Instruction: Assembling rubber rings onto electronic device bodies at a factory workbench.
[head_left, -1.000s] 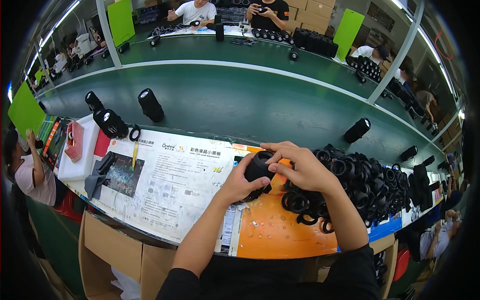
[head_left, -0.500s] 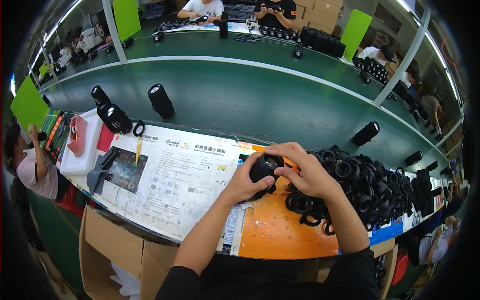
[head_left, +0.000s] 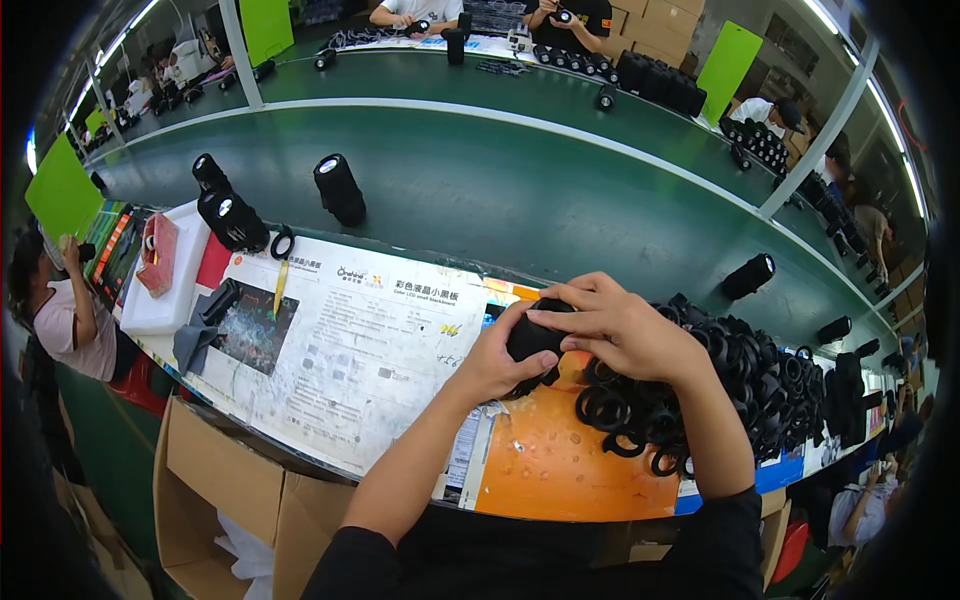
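Observation:
A black cylindrical speaker stands on the bench in front of me, its end facing up. Wrapped round its left side is my left hand, thumb across the near side. My right hand reaches over from the right, with its fingers laid across the upper end and covering most of it. Beside my right forearm lies a big heap of black rings. A few of these rings rest loose on the orange sheet below my right hand.
A green conveyor belt runs beyond the bench, carrying more black cylinders. To the left are a printed white board, yellow tweezers, a black ring and a white foam tray. An open cardboard box stands below. People work nearby.
The fingers of my right hand have shifted across the speaker's upper end, hiding the round face that showed before. My left hand keeps its grip. The whole view has shifted slightly.

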